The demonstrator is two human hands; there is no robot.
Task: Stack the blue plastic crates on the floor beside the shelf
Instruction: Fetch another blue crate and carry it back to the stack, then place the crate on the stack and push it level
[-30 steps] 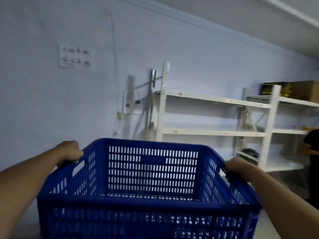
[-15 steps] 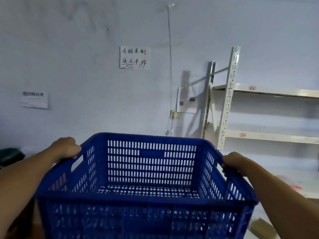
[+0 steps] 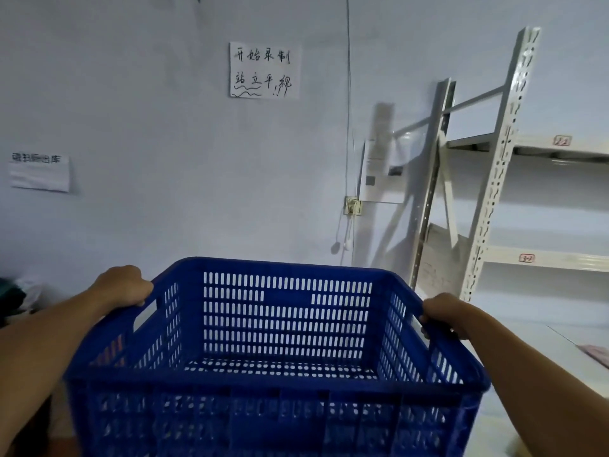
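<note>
An empty blue plastic crate (image 3: 283,328) with slotted walls fills the lower middle of the view, held up in front of me. My left hand (image 3: 123,285) grips its left rim above a handle cut-out. On the right rim, my right hand (image 3: 443,315) is closed over the edge. The white metal shelf (image 3: 494,199) stands at the right against the wall. The floor under the crate is hidden.
A handwritten paper sign (image 3: 264,70) hangs on the pale wall ahead, and a smaller note (image 3: 39,171) is at the left. A cable runs down to a wall socket (image 3: 352,206). Dark items (image 3: 13,298) sit at the far left edge.
The view has swung left: the shelf has slid toward the right edge and the wall signs have come into view. Both hands keep the same hold on the crate.
</note>
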